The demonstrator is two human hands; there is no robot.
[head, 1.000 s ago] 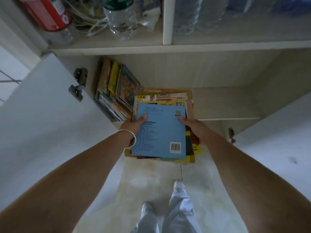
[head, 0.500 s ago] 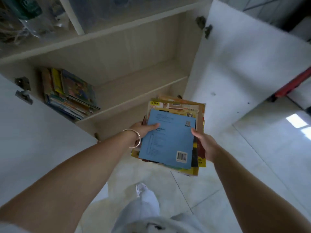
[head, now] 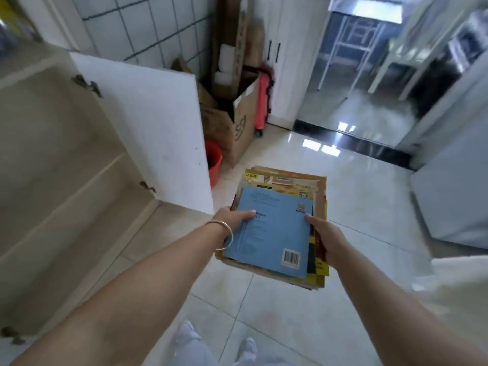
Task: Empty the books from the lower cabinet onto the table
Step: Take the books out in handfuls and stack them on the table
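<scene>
Open lower cabinet [head: 66, 159] at left, white door [head: 148, 133] swung out. Stack of books [head: 277, 228] (blue cover on top) carried over the tiled floor [head: 317, 313], gripped on its sides by left hand [head: 232, 220] and right hand [head: 324, 239], thumbs on top.

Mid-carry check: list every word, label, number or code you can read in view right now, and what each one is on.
"江苏版": on the yellow tag at the top left corner of the yellow book under the blue book.
Blue book: barcode, QR code and printed lines, all too small to read.
Yellow book: QR code, unreadable.
Cardboard box: large dark print on its side, too blurred to read.
</scene>
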